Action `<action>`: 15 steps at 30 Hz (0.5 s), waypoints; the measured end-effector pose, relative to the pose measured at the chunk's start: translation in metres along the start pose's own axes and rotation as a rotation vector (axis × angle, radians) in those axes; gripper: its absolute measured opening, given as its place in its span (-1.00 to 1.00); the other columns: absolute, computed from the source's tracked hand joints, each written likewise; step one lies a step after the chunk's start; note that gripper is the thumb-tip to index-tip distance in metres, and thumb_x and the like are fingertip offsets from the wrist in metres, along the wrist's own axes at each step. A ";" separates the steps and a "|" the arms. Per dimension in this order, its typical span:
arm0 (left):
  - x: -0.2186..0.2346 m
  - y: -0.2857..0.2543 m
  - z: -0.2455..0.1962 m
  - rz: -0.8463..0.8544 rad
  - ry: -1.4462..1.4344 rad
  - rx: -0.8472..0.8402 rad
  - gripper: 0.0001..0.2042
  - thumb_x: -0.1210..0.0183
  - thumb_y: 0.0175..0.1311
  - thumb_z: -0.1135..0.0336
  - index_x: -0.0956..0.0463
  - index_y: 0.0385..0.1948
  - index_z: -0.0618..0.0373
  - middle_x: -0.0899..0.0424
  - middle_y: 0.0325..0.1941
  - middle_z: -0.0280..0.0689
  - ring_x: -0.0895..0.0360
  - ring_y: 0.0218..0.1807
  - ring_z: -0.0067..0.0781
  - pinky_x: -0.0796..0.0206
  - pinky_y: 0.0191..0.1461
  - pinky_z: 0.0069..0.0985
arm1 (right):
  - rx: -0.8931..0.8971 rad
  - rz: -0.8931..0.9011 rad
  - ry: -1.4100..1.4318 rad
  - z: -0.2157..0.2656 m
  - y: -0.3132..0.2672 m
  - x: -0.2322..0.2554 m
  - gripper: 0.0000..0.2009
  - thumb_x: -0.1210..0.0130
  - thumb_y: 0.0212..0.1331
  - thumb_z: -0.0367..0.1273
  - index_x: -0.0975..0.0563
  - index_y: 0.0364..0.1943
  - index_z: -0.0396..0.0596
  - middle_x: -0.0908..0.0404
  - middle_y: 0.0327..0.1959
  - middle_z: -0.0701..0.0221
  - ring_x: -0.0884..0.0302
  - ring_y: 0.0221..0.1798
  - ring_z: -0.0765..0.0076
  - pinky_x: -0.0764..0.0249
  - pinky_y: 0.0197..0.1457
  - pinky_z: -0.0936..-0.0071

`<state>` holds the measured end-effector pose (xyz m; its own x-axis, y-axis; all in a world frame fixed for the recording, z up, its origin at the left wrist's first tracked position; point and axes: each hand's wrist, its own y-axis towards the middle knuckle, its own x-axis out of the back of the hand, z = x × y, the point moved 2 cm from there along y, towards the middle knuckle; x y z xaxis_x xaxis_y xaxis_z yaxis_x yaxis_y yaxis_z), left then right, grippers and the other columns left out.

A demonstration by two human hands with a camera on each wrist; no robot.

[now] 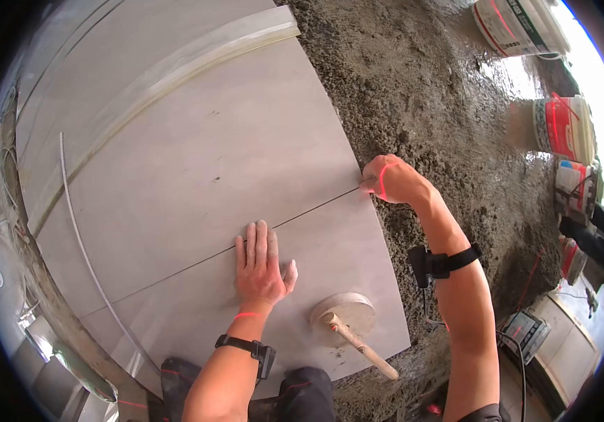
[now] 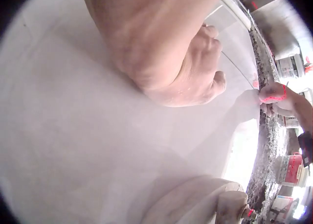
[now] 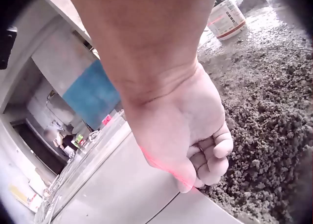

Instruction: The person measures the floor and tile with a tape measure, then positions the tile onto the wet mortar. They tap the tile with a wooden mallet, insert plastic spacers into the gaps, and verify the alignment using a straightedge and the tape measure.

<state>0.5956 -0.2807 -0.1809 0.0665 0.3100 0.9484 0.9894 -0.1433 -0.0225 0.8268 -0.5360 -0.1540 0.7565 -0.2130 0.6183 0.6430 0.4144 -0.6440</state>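
Two large grey tiles meet along a thin dark joint: a farther tile [image 1: 259, 133] and a nearer tile [image 1: 337, 246]. My left hand [image 1: 258, 271] lies on the nearer tile, straight fingers reaching across the joint, thumb spread. At the joint's right end, my right hand [image 1: 392, 178] touches the tile edge with its fingers curled. The right wrist view shows the thumb [image 3: 185, 181] at that edge and the other fingers bent beside the mortar, nothing visible in the palm. A pale round-headed mallet [image 1: 350, 334] with a wooden handle rests on the nearer tile.
Rough wet mortar [image 1: 414, 105] spreads along the tiles' right side. Buckets, including a white bucket [image 1: 520, 28] and a red-and-white bucket [image 1: 562, 126], stand beyond it. A long thin strip [image 1: 80, 232] crosses the left of the tiles. Red laser lines fall across both arms.
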 end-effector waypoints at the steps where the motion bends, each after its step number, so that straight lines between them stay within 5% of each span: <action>1: 0.000 0.000 0.000 -0.003 -0.010 -0.002 -0.33 0.00 0.37 0.03 -0.22 0.37 0.41 -0.19 0.53 0.16 -0.10 0.57 0.27 0.11 0.58 0.23 | -0.021 0.016 0.020 0.001 0.000 0.000 -0.78 -0.24 0.11 -0.28 -0.63 -0.44 -0.20 -0.62 -0.47 0.10 -0.60 -0.29 -0.10 -0.51 -0.19 0.11; 5: -0.001 -0.002 0.001 -0.006 -0.036 0.004 -0.32 -0.03 0.34 0.04 -0.23 0.36 0.41 -0.19 0.54 0.17 -0.10 0.56 0.27 0.12 0.59 0.22 | 0.037 -0.030 0.025 0.000 0.001 -0.004 -0.77 -0.19 0.12 -0.28 -0.62 -0.46 -0.19 -0.60 -0.50 0.11 -0.60 -0.31 -0.08 -0.50 -0.20 0.11; 10: -0.008 -0.007 0.003 -0.086 -0.182 0.060 -0.29 -0.20 0.22 0.07 -0.30 0.33 0.42 -0.23 0.53 0.09 -0.12 0.56 0.24 0.03 0.59 0.14 | 0.495 0.000 -0.565 -0.047 0.020 -0.026 -0.96 -0.20 0.06 -0.40 -0.63 -0.43 -0.03 -0.64 -0.38 0.24 -0.59 -0.32 0.01 -0.57 -0.26 0.18; 13: -0.001 -0.005 0.005 -0.131 -0.342 0.123 -0.22 -0.25 0.18 0.06 -0.27 0.36 0.47 -0.17 0.56 0.08 -0.07 0.60 0.13 0.05 0.64 -0.04 | -0.242 0.094 0.274 -0.007 -0.003 -0.013 -0.82 -0.14 0.25 -0.39 -0.54 -0.49 -0.14 -0.47 -0.65 0.43 -0.41 -0.63 0.47 -0.32 -0.57 0.40; 15: 0.001 -0.008 0.003 -0.149 -0.292 0.073 -0.21 -0.23 0.20 0.05 -0.26 0.36 0.48 -0.08 0.60 0.09 0.03 0.64 0.10 0.12 0.67 -0.07 | -0.116 -0.005 0.268 -0.014 -0.014 -0.021 -0.75 -0.09 0.28 -0.35 -0.50 -0.52 -0.20 -0.41 -0.72 0.46 -0.33 -0.73 0.49 -0.23 -0.66 0.38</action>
<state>0.5885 -0.2761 -0.1804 -0.0559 0.5800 0.8127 0.9970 -0.0116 0.0768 0.8042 -0.5494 -0.1641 0.7476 -0.4474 0.4908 0.6448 0.3117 -0.6980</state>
